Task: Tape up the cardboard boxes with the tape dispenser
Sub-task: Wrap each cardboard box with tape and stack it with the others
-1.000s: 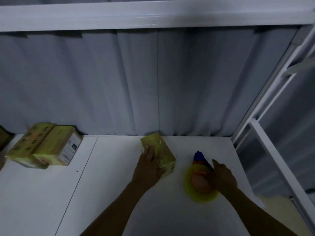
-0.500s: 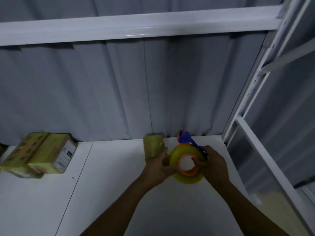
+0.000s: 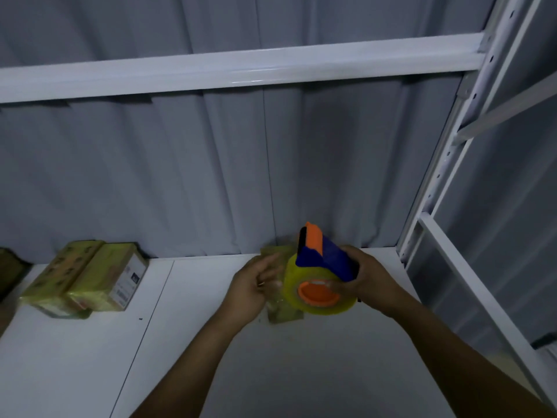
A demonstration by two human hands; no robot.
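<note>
I see the right hand (image 3: 372, 280), fingers clenched round the dispenser (image 3: 316, 267) — left hand (image 3: 248, 286) half-curled beside it, over the box (image 3: 283, 312); its grasp I cannot tell.

Upright tape dispenser (image 3: 321, 274) before yellowish box (image 3: 283, 310)

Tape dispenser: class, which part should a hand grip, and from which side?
Grip the blue handle from the right, as the right hand does: it juts rightward behind the roll, leaving the orange cutter on top and the roll's left free for pulling tape.
</note>
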